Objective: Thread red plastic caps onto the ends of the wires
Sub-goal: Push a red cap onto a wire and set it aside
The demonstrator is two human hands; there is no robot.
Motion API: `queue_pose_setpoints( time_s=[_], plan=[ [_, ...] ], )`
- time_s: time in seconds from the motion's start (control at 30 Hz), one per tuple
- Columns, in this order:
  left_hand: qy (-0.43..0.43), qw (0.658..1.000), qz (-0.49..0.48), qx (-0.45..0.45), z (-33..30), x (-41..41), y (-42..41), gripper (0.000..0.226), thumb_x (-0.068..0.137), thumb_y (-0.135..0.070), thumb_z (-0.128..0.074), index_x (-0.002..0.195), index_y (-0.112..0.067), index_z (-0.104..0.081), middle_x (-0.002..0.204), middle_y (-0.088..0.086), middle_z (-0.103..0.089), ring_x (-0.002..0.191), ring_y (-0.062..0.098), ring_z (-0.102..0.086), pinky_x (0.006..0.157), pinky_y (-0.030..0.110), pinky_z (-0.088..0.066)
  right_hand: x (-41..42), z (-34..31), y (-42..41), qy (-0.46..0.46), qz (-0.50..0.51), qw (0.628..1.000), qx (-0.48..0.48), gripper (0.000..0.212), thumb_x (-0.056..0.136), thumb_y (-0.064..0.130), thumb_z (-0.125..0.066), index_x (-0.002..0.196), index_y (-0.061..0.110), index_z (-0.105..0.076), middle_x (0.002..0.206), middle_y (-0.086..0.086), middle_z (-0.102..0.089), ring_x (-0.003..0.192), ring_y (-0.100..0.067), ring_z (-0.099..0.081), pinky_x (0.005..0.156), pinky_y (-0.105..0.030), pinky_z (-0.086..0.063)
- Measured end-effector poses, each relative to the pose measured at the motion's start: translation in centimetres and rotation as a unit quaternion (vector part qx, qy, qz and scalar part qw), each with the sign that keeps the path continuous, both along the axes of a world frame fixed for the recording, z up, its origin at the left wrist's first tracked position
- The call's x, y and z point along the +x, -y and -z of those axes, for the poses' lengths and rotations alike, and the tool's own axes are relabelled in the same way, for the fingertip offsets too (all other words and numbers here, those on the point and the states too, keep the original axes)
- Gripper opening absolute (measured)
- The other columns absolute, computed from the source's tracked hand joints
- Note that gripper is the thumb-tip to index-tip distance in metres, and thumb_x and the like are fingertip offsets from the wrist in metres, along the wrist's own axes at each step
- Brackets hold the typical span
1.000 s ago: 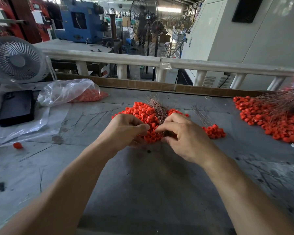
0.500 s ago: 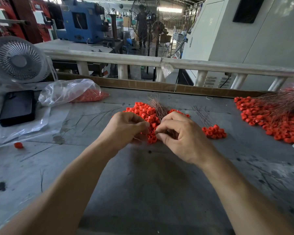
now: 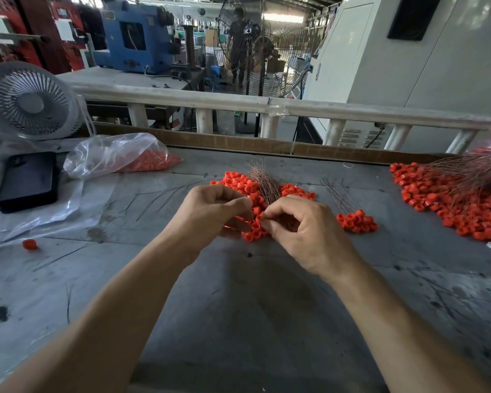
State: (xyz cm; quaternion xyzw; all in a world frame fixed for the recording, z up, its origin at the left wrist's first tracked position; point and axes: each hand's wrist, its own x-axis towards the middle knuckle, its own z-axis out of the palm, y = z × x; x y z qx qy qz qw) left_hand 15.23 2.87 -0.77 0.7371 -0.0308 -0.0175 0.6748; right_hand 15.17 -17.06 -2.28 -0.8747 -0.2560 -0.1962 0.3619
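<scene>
Both-handed: my right hand point(image 3: 304, 228) pinched a red cap point(image 3: 260, 215); left hand point(image 3: 213, 214) curled, thumb against forefinger, contents unseen.

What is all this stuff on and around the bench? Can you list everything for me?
red caps: many, red, heap at bench centre under the hands
copper wires: a bundle, coppery, standing out of the centre heap
small cap cluster: one, red, right of the hands
large cap pile: one, red, far right, wires across it
plastic bag: one, clear, caps inside, back left
loose cap: one, red, left
desk fan: one, white, back left
black case: one, left
left hand: fingers curled, over the heap
right hand: pinches a red cap
</scene>
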Motion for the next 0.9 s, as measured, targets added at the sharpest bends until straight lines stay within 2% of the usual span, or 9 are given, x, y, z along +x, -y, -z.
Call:
queue_pose_setpoints(
  time_s=[0.13,0.23,0.33,0.5,0.6,0.67,0.73,0.8,0.9],
  plan=[
    [-0.002,0.999,0.016,-0.037,0.0,-0.2,0.3,0.02,0.096,-0.016,-0.068,0.104,0.002,-0.068,0.095,0.016,-0.077,0.08,0.03,-0.074,0.066,0.032,-0.062,-0.1,0.0,-0.1,-0.011,-0.001,1.0,0.022,0.006,0.087,0.022,-0.082,0.088,0.023,-0.076,0.085,0.013,-0.067,0.082,-0.005,-0.063,0.072,-0.021,-0.046],
    [-0.021,0.995,0.038,-0.088,0.1,-0.3,0.8,0.023,0.098,-0.017,-0.065,0.107,0.004,-0.065,0.097,0.016,-0.076,0.086,0.032,-0.073,0.079,0.044,-0.06,-0.2,0.0,-0.1,-0.029,-0.012,0.998,0.048,0.007,0.087,0.019,-0.081,0.089,0.022,-0.075,0.086,0.011,-0.069,0.084,-0.008,-0.065,0.074,-0.026,-0.05],
    [-0.048,0.986,0.077,-0.142,0.3,-0.5,1.3,0.018,0.099,-0.017,-0.061,0.105,-0.001,-0.063,0.093,0.016,-0.075,0.088,0.03,-0.074,0.079,0.04,-0.063,-0.3,0.0,-0.1,-0.04,-0.024,0.995,0.09,0.008,0.088,0.018,-0.079,0.088,0.023,-0.075,0.086,0.009,-0.07,0.084,-0.011,-0.067,0.075,-0.03,-0.053],
    [-0.06,0.983,0.095,-0.147,0.9,-0.4,1.7,0.022,0.101,-0.018,-0.059,0.111,0.001,-0.062,0.105,0.022,-0.075,0.102,0.037,-0.073,0.096,0.05,-0.057,-0.5,-0.2,0.1,-0.041,-0.027,0.985,0.166,0.007,0.09,0.021,-0.075,0.086,0.026,-0.073,0.082,0.011,-0.072,0.08,-0.009,-0.068,0.072,-0.02,-0.05],
    [-0.064,0.985,0.084,-0.138,0.9,-0.3,1.7,0.016,0.101,-0.017,-0.06,0.108,-0.003,-0.062,0.103,0.022,-0.075,0.097,0.035,-0.075,0.093,0.048,-0.059,-0.4,-0.8,0.3,-0.073,-0.035,0.953,0.291,0.005,0.09,0.024,-0.071,0.086,0.021,-0.071,0.076,0.0,-0.071,0.063,-0.009,-0.061,0.057,-0.022,-0.047],
    [-0.057,0.987,0.078,-0.126,0.8,-0.3,1.7,0.013,0.1,-0.017,-0.062,0.104,-0.005,-0.062,0.099,0.021,-0.075,0.093,0.035,-0.075,0.088,0.046,-0.061,-0.4,-1.3,0.7,-0.088,-0.039,0.916,0.39,0.007,0.091,0.017,-0.067,0.086,0.012,-0.069,0.079,-0.008,-0.073,0.062,-0.015,-0.059,0.049,-0.023,-0.045],
    [-0.051,0.989,0.076,-0.115,0.8,-0.3,1.6,0.013,0.1,-0.017,-0.063,0.103,-0.005,-0.062,0.095,0.02,-0.075,0.09,0.035,-0.074,0.086,0.047,-0.062,-0.3,-1.8,1.3,-0.101,-0.04,0.874,0.473,0.012,0.095,0.007,-0.063,0.084,0.01,-0.067,0.082,-0.013,-0.073,0.064,-0.02,-0.06,0.046,-0.023,-0.044],
    [-0.05,0.989,0.081,-0.116,0.6,-0.5,1.6,0.013,0.099,-0.017,-0.063,0.103,-0.005,-0.062,0.094,0.018,-0.074,0.089,0.035,-0.074,0.084,0.047,-0.062,-0.3,-2.3,1.8,-0.116,-0.029,0.842,0.526,0.017,0.096,0.002,-0.06,0.082,0.01,-0.066,0.081,-0.013,-0.072,0.063,-0.02,-0.06,0.045,-0.023,-0.044],
    [-0.048,0.987,0.087,-0.123,0.4,-0.5,1.4,0.015,0.098,-0.018,-0.065,0.102,-0.004,-0.062,0.095,0.019,-0.074,0.089,0.036,-0.075,0.077,0.044,-0.064,-0.2,-2.5,2.2,-0.131,-0.001,0.82,0.557,0.019,0.096,0.0,-0.06,0.081,0.011,-0.066,0.077,-0.01,-0.072,0.059,-0.018,-0.062,0.043,-0.022,-0.044]
  ],
)
